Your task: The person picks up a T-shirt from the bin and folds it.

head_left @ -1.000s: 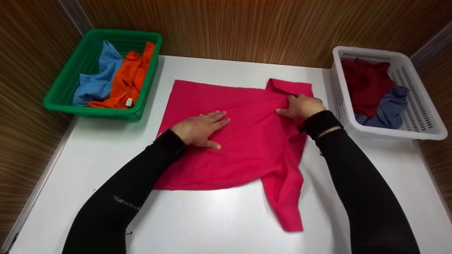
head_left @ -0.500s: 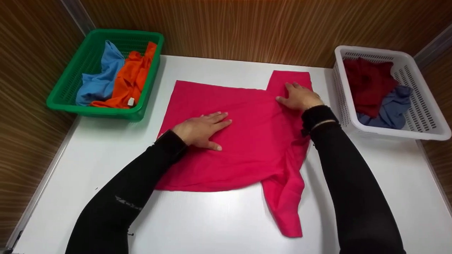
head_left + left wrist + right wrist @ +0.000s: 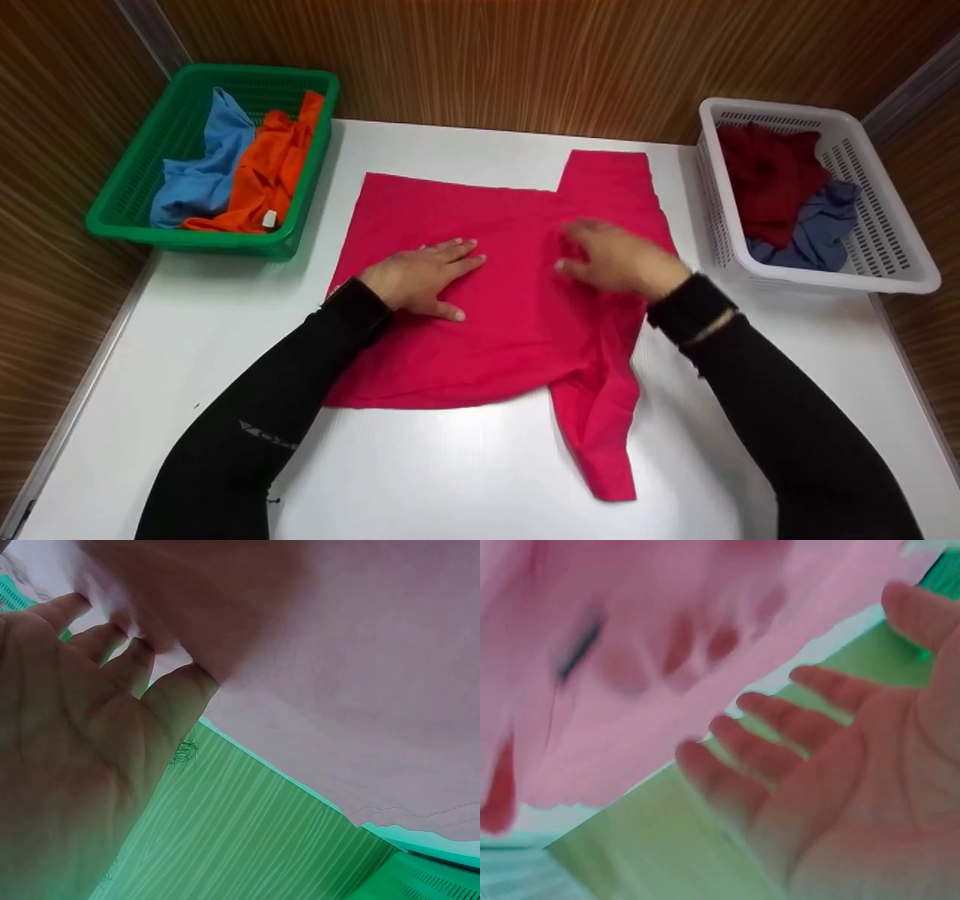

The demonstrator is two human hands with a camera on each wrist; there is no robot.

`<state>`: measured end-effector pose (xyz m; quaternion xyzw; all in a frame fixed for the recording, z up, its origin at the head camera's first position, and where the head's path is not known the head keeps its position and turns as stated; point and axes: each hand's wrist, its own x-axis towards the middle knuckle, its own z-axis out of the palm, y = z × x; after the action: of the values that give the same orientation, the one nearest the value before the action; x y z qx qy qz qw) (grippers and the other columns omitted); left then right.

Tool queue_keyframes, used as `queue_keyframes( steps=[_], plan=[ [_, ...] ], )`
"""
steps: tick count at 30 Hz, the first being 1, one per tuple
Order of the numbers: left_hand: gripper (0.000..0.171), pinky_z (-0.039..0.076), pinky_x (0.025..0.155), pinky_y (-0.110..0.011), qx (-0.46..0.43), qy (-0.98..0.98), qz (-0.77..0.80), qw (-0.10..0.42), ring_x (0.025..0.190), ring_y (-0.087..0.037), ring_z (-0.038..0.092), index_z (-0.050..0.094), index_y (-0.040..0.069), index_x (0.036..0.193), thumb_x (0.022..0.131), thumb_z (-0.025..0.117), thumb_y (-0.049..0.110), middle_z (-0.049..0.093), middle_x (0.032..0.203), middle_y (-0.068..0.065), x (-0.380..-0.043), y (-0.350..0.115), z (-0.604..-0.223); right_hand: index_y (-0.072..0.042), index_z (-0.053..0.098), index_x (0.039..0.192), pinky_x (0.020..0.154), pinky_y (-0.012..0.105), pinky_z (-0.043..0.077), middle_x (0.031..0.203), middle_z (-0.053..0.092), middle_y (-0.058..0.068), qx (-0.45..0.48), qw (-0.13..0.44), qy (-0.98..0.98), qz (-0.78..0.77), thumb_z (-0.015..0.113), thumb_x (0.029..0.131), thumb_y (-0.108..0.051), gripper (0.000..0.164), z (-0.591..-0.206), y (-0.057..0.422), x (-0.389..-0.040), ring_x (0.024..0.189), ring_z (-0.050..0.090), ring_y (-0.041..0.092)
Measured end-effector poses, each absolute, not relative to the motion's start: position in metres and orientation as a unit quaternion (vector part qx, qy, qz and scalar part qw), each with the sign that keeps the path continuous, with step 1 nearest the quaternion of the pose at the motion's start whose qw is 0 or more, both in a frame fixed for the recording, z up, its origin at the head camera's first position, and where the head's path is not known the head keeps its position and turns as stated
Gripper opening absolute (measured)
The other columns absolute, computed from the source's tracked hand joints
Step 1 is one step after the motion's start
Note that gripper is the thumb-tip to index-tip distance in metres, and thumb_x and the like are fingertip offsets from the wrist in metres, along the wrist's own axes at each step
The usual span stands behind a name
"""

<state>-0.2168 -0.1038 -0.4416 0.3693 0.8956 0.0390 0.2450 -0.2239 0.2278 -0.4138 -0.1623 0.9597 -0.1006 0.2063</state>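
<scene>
A crimson long-sleeved shirt (image 3: 495,330) lies spread on the white table. Its far sleeve (image 3: 604,171) is flat and points away from me, while the near sleeve (image 3: 604,450) runs toward me with creases along it. My left hand (image 3: 420,279) rests on the body of the shirt, fingers spread; in the left wrist view its fingertips (image 3: 196,673) touch the cloth. Blurred, my right hand (image 3: 619,259) is over the sleeve end of the shirt. The right wrist view shows its fingers (image 3: 750,727) apart from the cloth, holding nothing.
At the back left stands a green basket (image 3: 202,238) with a blue garment (image 3: 202,180) and an orange garment (image 3: 270,169). A white basket (image 3: 840,282) at the back right holds a dark red garment (image 3: 769,176) and a grey-blue garment (image 3: 814,232). Wood-grain panels (image 3: 480,67) enclose the table.
The far sleeve, folded over at first, now lies flat and extended. My right hand went out onto that sleeve, then came back toward me and left. My left hand stayed put.
</scene>
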Motion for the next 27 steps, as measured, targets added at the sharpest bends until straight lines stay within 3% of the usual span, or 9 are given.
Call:
queue_keyframes(
  steps=[7,16,22,27],
  plan=[
    [0.099,0.018,0.137,-0.052,0.373,0.894,0.038,0.245,0.17,-0.028,0.004,0.012,0.025,0.171,0.097,0.068,0.058,0.005,0.181,-0.004,-0.217,-0.104,-0.445,-0.016,0.019,0.17,0.127,0.066,0.032,0.179,0.01,0.017,-0.213,0.246,0.941,-0.088,0.074,0.096,-0.048,0.098,-0.431,0.233,-0.174,0.164,0.012,0.05],
    [0.098,0.019,0.136,-0.053,0.365,0.898,0.042,0.241,0.17,-0.027,0.006,0.012,0.027,0.171,0.096,0.067,0.061,0.007,0.181,-0.003,-0.215,-0.106,-0.443,-0.011,0.02,0.169,0.12,0.072,0.037,0.176,0.01,0.028,-0.186,0.271,0.942,-0.073,0.093,0.079,-0.042,0.12,-0.419,0.273,-0.159,0.16,0.013,0.059],
    [0.098,0.02,0.136,-0.054,0.362,0.899,0.04,0.245,0.169,-0.028,0.006,0.013,0.028,0.171,0.096,0.067,0.061,0.006,0.181,-0.003,-0.219,-0.108,-0.442,-0.013,0.014,0.17,0.112,0.076,0.043,0.176,0.003,0.03,-0.167,0.296,0.939,-0.058,0.096,0.075,-0.032,0.127,-0.416,0.292,-0.161,0.156,0.01,0.067],
    [0.099,0.024,0.135,-0.053,0.35,0.9,0.041,0.257,0.169,-0.028,0.006,0.013,0.029,0.171,0.095,0.068,0.061,0.006,0.181,-0.003,-0.234,-0.108,-0.442,-0.011,0.01,0.17,0.113,0.078,0.04,0.175,0.0,0.031,-0.17,0.303,0.936,-0.057,0.095,0.077,-0.029,0.127,-0.419,0.293,-0.182,0.156,0.006,0.068]
  ],
)
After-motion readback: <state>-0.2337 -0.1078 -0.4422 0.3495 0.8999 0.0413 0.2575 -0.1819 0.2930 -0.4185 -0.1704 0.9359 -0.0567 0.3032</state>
